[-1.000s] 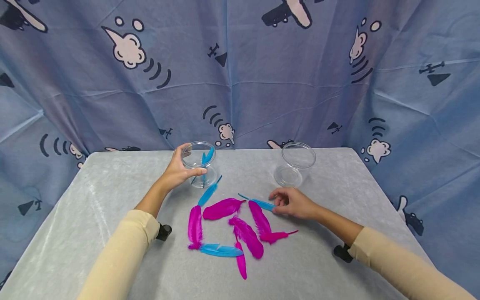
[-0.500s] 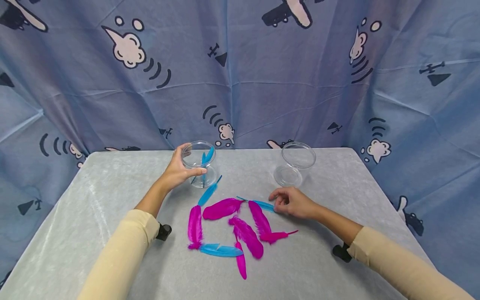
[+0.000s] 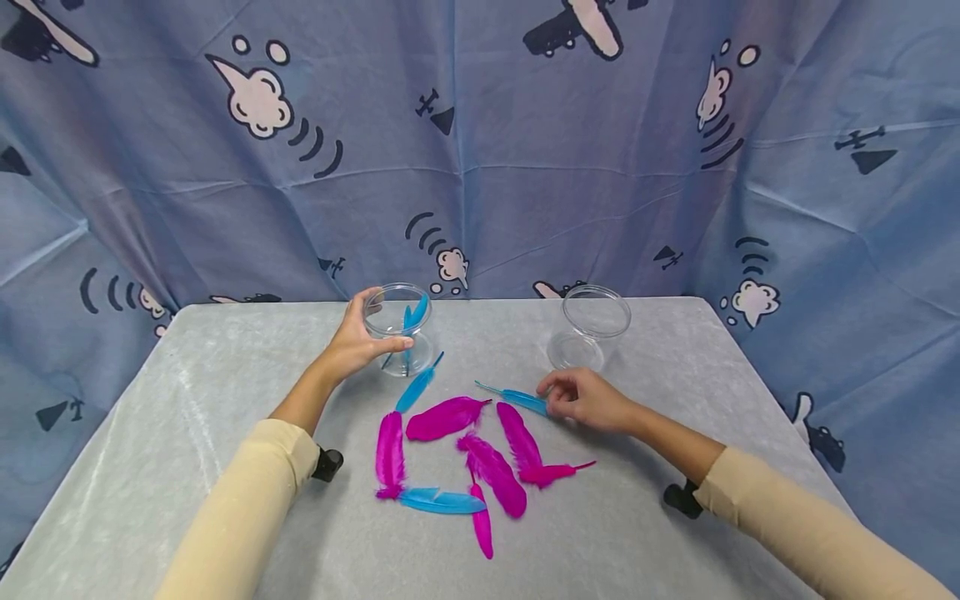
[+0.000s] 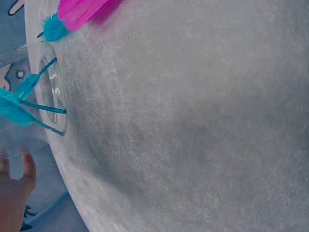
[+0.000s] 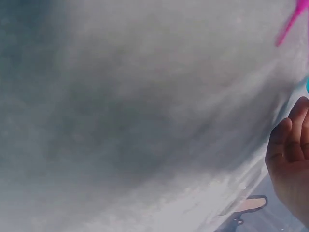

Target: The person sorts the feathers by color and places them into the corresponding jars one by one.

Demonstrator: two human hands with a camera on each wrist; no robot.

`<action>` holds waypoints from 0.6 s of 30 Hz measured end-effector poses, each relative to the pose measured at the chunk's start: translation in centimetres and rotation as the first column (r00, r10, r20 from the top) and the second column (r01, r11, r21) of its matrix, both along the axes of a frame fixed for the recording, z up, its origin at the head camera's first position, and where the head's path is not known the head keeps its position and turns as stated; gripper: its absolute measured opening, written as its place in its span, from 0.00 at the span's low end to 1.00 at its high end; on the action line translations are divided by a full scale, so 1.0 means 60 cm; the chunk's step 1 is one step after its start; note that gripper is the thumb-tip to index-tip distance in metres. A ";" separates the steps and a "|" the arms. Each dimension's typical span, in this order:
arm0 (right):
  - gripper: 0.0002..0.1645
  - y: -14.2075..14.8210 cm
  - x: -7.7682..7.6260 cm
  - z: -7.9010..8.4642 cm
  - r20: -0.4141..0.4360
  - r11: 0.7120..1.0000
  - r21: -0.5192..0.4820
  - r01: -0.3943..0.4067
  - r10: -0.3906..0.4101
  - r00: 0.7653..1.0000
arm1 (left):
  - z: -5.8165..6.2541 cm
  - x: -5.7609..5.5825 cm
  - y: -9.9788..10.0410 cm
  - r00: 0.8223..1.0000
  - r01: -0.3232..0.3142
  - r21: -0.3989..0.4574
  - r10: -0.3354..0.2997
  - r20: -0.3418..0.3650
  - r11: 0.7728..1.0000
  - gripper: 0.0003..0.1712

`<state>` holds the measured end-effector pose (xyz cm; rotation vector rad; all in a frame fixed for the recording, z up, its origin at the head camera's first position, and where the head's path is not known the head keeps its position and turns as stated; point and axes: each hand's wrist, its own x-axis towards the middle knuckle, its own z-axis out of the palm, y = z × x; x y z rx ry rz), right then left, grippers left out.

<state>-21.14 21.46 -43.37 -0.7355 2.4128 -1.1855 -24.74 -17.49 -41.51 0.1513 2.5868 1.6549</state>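
My left hand (image 3: pixel 354 342) grips the side of a clear plastic cup (image 3: pixel 384 320), thumb across its front. Several blue feathers (image 4: pixel 21 104) stand in that cup, quills down, as the left wrist view shows. Between the thumb and fingers of my right hand (image 3: pixel 592 402) is the tip of a blue feather (image 3: pixel 523 401), its quill pointing left. In the right wrist view, the curled fingers of my right hand (image 5: pixel 292 154) are at the edge, with the feather mostly out of frame. A magenta feather (image 3: pixel 519 433) lies just below the pinched one.
More magenta feathers (image 3: pixel 497 475) lie mid-table, with a blue feather (image 3: pixel 442 501) at their near side and another blue feather (image 3: pixel 417 387) near the gripped cup. A second clear cup (image 3: pixel 577 352) stands at the back right. A patterned curtain (image 3: pixel 495 167) hangs behind the table (image 3: pixel 225 467).
The blue feather in my right hand first shifted slightly, then its quill rose and came away from the magenta feathers. My left hand and its cup have stayed put.
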 end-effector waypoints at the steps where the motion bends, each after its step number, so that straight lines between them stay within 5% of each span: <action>1: 0.13 -0.002 -0.001 0.003 -0.009 1.000 -0.002 0.000 0.000 1.000 | 0.000 0.000 0.000 1.000 -0.001 -0.001 0.001 0.000 1.000 0.61; 18: 0.12 -0.043 -0.032 0.077 -0.150 0.994 -0.092 0.053 -0.067 0.986 | 0.000 0.000 -0.002 1.000 0.008 0.000 -0.008 -0.008 1.000 0.62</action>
